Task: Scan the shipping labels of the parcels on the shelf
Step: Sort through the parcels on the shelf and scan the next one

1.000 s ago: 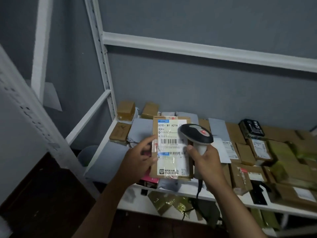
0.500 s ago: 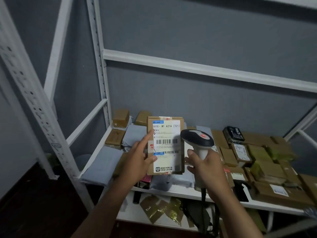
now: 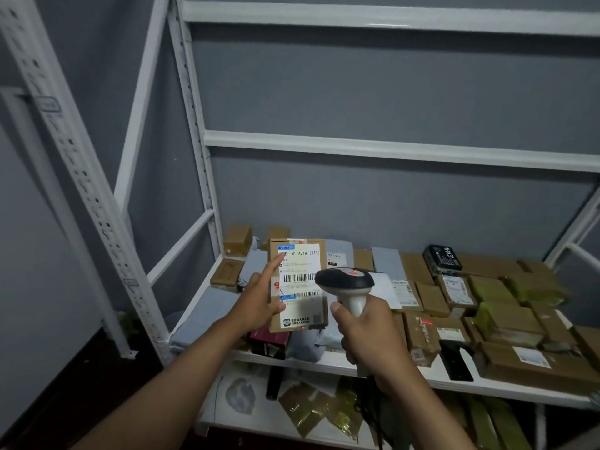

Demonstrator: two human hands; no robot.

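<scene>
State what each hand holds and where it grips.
Left hand holds the flat brown cardboard parcel by its left edge. Right hand grips the grey-and-black barcode scanner by its handle.

A flat grey-blue wall is filling the view from nine o'clock round to three o'clock, lying in dim, even light. A white metal shelving rack is standing against it, its perforated uprights rising toward twelve o'clock and two bare crossbeams running across toward three o'clock. A second perforated post is leaning across the view at nine o'clock. Dark floor is showing at seven o'clock. At six o'clock a lower white shelf board is sitting in shadow.
</scene>
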